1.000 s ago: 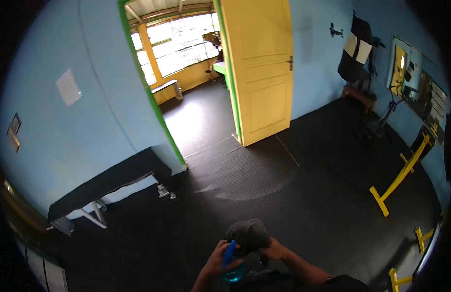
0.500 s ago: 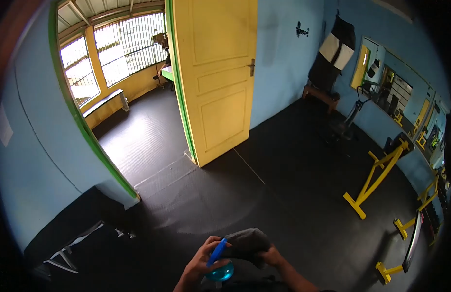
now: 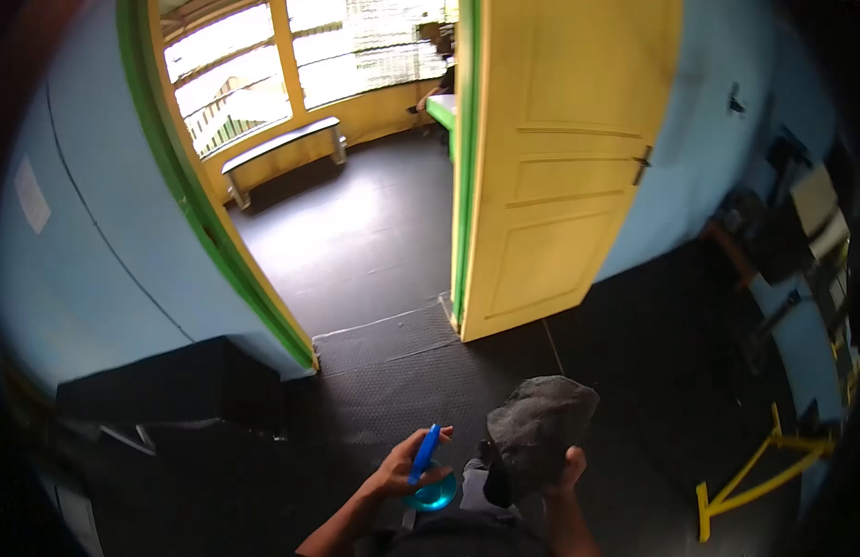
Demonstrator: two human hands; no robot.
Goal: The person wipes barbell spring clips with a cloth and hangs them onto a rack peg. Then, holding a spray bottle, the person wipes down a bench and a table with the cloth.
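Your left hand clasps the spray bottle near its neck; your right hand pinches the grey cloth beside it, before you; a slack grip could drop either.

One spray bottle is counted at six o'clock, one cloth at five, two benches at eight and ten, one door toward two.

A yellow door is found open, ahead of the grip. Beyond the green door frame — farther ahead — a bench is placed below bright windows. Left of the grip, a black bench is set by the blue wall; a yellow metal frame is noted to its right.
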